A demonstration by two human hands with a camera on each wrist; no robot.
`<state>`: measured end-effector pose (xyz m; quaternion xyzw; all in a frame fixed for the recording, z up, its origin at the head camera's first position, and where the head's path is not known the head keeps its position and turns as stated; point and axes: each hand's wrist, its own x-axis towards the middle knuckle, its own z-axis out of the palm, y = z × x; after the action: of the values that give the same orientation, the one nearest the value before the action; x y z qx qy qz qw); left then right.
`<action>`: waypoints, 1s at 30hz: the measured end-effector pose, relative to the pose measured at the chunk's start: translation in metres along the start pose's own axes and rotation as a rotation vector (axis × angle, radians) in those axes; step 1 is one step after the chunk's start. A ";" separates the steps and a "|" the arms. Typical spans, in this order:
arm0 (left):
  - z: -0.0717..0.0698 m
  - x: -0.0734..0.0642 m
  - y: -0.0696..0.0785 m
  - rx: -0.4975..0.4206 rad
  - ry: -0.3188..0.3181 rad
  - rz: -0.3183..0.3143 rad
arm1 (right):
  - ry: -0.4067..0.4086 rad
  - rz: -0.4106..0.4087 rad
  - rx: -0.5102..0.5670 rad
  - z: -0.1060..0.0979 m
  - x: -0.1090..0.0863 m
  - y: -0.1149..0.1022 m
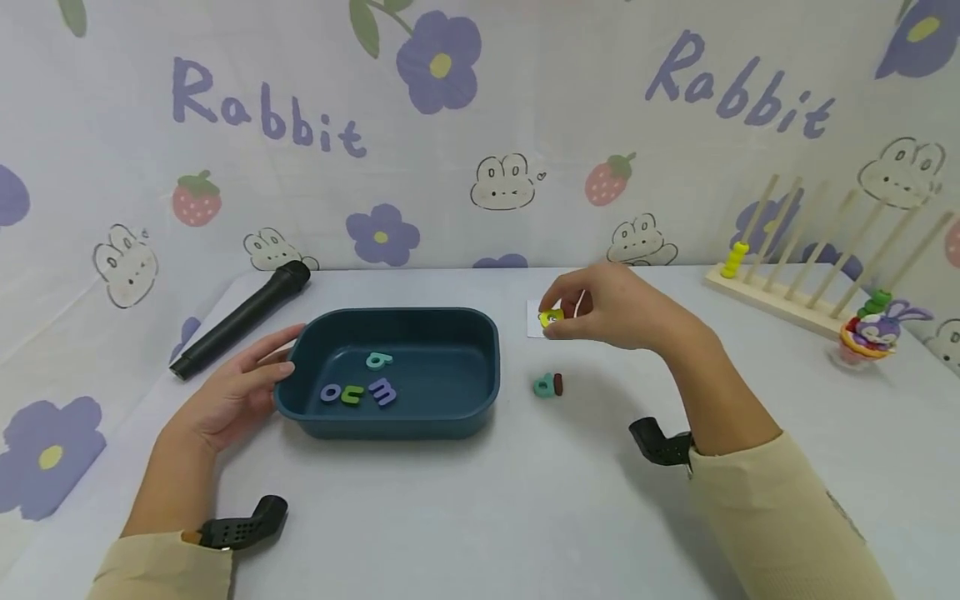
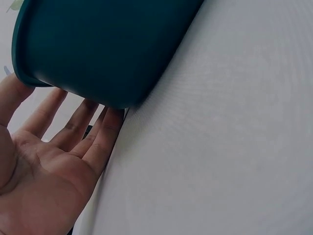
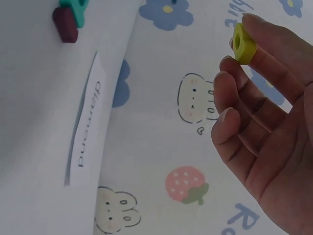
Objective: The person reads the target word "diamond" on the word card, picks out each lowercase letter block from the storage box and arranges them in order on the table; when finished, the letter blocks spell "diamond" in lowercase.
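My right hand (image 1: 607, 308) pinches a yellow letter (image 1: 551, 317) between thumb and index finger, above a white paper card (image 1: 534, 325). In the right wrist view the yellow letter (image 3: 244, 44) shows a round hole, and the card (image 3: 85, 127) reads "diamond". A teal letter d (image 1: 543, 385) and a dark red letter i (image 1: 558, 384) lie side by side just below. With fingers nearly straight, my left hand (image 1: 236, 392) touches the left end of a dark teal tray (image 1: 390, 427). Inside are a purple o (image 1: 330, 392), green n (image 1: 352, 395), purple m (image 1: 382, 392) and teal letter (image 1: 378, 360).
A black tube-like stick (image 1: 240, 321) lies beyond my left hand. At the far right stands a wooden peg rack (image 1: 787, 300) with yellow and green beads. A small purple rabbit figure in a cup (image 1: 873, 333) sits at its near end. A printed cloth backs the table.
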<state>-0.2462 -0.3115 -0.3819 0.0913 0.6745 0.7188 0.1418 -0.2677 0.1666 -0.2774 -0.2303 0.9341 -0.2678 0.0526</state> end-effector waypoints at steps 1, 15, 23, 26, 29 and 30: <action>0.000 0.000 0.000 0.002 0.000 -0.002 | -0.004 0.006 -0.002 0.001 -0.001 0.002; 0.001 -0.001 -0.001 0.013 0.015 -0.018 | -0.019 0.052 0.002 0.002 -0.016 0.022; 0.000 0.000 0.000 -0.022 -0.012 0.007 | -0.025 0.066 0.003 -0.001 -0.021 0.025; 0.000 -0.001 0.002 -0.017 -0.007 0.002 | -0.028 0.073 0.004 -0.001 -0.022 0.027; 0.001 -0.001 0.003 -0.005 0.001 -0.010 | -0.031 0.078 0.013 -0.001 -0.022 0.028; 0.001 -0.001 0.003 -0.002 0.003 -0.012 | -0.030 0.076 0.013 -0.001 -0.022 0.029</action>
<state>-0.2453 -0.3112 -0.3784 0.0860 0.6745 0.7188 0.1452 -0.2600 0.1990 -0.2922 -0.1983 0.9396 -0.2680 0.0779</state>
